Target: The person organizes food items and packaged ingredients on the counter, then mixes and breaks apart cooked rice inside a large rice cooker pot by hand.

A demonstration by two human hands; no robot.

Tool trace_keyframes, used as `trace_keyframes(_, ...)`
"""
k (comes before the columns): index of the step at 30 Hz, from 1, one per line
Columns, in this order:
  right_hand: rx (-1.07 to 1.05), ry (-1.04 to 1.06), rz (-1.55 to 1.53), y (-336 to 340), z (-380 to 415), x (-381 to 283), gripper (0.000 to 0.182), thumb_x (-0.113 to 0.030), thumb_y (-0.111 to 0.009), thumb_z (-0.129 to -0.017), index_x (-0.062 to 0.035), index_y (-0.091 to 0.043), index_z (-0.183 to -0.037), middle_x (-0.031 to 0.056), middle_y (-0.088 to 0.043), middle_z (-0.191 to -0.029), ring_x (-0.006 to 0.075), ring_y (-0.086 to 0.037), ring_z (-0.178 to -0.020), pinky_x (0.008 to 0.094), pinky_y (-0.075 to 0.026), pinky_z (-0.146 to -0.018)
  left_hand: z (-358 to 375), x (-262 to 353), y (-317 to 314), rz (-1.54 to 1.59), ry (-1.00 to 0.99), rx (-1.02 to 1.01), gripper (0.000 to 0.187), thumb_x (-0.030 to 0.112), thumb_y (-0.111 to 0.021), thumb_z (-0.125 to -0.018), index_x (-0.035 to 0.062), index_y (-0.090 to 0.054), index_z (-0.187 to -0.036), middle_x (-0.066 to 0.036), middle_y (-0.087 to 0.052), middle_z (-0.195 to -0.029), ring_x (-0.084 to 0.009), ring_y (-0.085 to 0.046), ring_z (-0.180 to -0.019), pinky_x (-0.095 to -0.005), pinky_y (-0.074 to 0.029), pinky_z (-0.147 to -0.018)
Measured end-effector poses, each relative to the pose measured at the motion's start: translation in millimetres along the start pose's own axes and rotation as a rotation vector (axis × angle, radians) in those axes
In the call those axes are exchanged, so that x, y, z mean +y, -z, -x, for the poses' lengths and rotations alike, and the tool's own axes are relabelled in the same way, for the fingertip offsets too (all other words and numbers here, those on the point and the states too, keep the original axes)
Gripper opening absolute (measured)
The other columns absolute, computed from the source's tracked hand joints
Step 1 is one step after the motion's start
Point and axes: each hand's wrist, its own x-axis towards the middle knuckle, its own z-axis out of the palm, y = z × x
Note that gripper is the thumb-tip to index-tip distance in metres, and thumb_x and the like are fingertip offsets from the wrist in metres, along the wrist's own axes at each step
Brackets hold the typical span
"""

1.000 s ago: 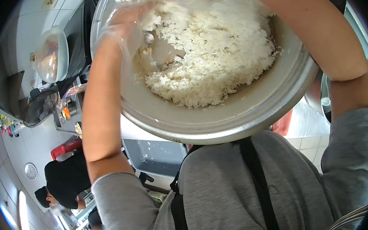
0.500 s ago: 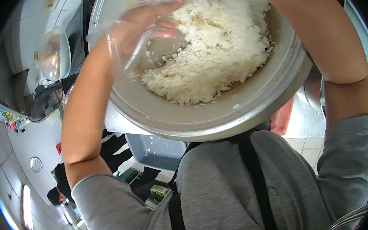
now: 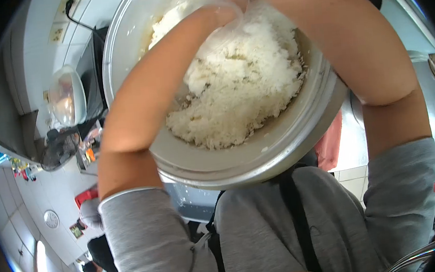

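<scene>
A large round pot (image 3: 285, 156) with a pale inside and a shiny rim stands in front of my body. Heaped white rice (image 3: 244, 90) fills its middle and far side. My left hand (image 3: 226, 13), in a loose clear plastic glove, is over the far part of the rice, and its fingers are hidden and smeared by motion. My right forearm (image 3: 321, 20) reaches across the right side of the pot to the top edge, close to the left hand. The right hand itself lies beyond the frame.
A pink-red cloth (image 3: 329, 145) hangs beside the pot at right. Below the pot's left rim sits a grey bin (image 3: 192, 202). A white bowl (image 3: 69, 96) and a fan (image 3: 60, 151) are at left. A person in dark clothes (image 3: 103, 255) is at lower left.
My left hand has moved right and away from me, from the left side of the rice to its far part. The view has shifted, and a second person shows at left.
</scene>
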Motion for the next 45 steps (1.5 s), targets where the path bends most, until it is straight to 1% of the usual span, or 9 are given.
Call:
trace_keyframes(9, 0.255, 0.38, 0.154, 9, -31, 12, 0.054, -0.032, -0.048, -0.094, -0.0024, -0.044, -0.138, 0.0246, -0.051, -0.133, 0.0267, -0.056, -0.119, 0.0299, -0.049, -0.094, -4, 5, 21, 0.421, -0.135, 0.001, 0.056, 0.039, -0.072, -0.076, 0.0032, -0.059, -0.117, -0.012, -0.066, -0.1, -0.022, -0.062, -0.098, -0.0342, -0.047, -0.087)
trace_keyframes(14, -0.009, 0.15, 0.592, 26, -27, -33, 0.051, -0.031, -0.049, -0.092, -0.0033, -0.048, -0.135, 0.0249, -0.055, -0.128, 0.0268, -0.059, -0.114, 0.0314, -0.05, -0.092, 74, 12, 87, 0.509, -0.292, -0.95, 0.021, 0.018, -0.078, -0.077, 0.0059, -0.065, -0.087, -0.005, -0.064, -0.091, -0.0162, -0.064, -0.086, -0.0304, -0.051, -0.075)
trace_keyframes(20, -0.348, 0.092, 1.155, 36, -36, -60, 0.048, -0.029, -0.05, -0.09, -0.0044, -0.053, -0.131, 0.0253, -0.06, -0.121, 0.027, -0.062, -0.108, 0.0331, -0.051, -0.09, 183, -13, 44, 0.486, -0.148, -0.661, 0.011, 0.013, -0.076, -0.072, 0.0078, -0.067, -0.077, -0.003, -0.068, -0.082, -0.0133, -0.064, -0.077, -0.0314, -0.051, -0.075)
trace_keyframes(24, -0.212, 0.37, 0.864, 33, -18, -35, 0.036, -0.027, -0.05, -0.09, -0.0043, -0.064, -0.113, 0.0223, -0.067, -0.105, 0.0278, -0.067, -0.094, 0.0352, -0.053, -0.083, 205, -28, 52, 1.182, -0.01, 0.307, 0.015, 0.006, -0.071, -0.079, 0.0015, -0.067, -0.092, -0.009, -0.067, -0.092, -0.0182, -0.063, -0.09, -0.0347, -0.051, -0.084)
trace_keyframes(26, -0.559, -0.649, -0.194, 49, 22, -106, 0.033, -0.026, -0.048, -0.091, -0.003, -0.068, -0.103, 0.0189, -0.069, -0.1, 0.0287, -0.067, -0.088, 0.0364, -0.054, -0.077, 196, -4, 72, 1.401, 0.215, 0.874, 0.034, 0.005, -0.067, -0.085, -0.0009, -0.06, -0.117, -0.014, -0.064, -0.108, -0.0223, -0.06, -0.103, -0.0383, -0.049, -0.09)
trace_keyframes(29, -0.768, -0.662, -0.343, 5, 32, -128, 0.045, -0.043, -0.059, -0.088, -0.0042, -0.062, -0.11, 0.0153, -0.064, -0.104, 0.0267, -0.064, -0.088, 0.0404, -0.051, -0.08, 185, -7, 81, 1.301, -0.163, 1.117, 0.066, 0.008, -0.068, -0.087, 0.0034, -0.035, -0.144, -0.015, -0.053, -0.128, -0.0231, -0.055, -0.112, -0.0409, -0.046, -0.096)
trace_keyframes(36, -0.729, -0.219, -0.071, -57, 77, -156, 0.043, -0.032, -0.057, -0.091, 0.0012, -0.059, -0.064, 0.0101, -0.057, -0.06, 0.0235, -0.055, -0.056, 0.0375, -0.048, -0.059, 192, 12, 93, 1.341, -0.246, 1.126, 0.09, 0.034, -0.063, -0.093, 0.0131, 0.0, -0.154, -0.015, -0.023, -0.153, -0.0341, -0.037, -0.134, -0.0518, -0.034, -0.108)
trace_keyframes(40, -0.638, -0.172, 0.034, -50, 92, -182, 0.031, -0.02, -0.051, -0.092, 0.0014, -0.066, -0.074, 0.0148, -0.062, -0.067, 0.0269, -0.059, -0.061, 0.0398, -0.05, -0.067, 189, 11, 88, 1.257, -0.173, 1.063, 0.082, 0.042, -0.061, -0.093, 0.0104, -0.015, -0.153, -0.01, -0.029, -0.152, -0.0302, -0.037, -0.135, -0.0458, -0.031, -0.11)
trace_keyframes(45, -0.392, -0.266, 0.043, -13, 106, -150, 0.034, -0.029, -0.06, -0.091, -0.0009, -0.065, -0.109, 0.0163, -0.066, -0.086, 0.0264, -0.063, -0.076, 0.0385, -0.05, -0.076, 187, -52, 48, 1.202, -0.044, 0.369, 0.083, 0.052, -0.07, -0.081, 0.0047, -0.04, -0.143, -0.014, -0.044, -0.144, -0.0289, -0.044, -0.13, -0.0441, -0.036, -0.107)
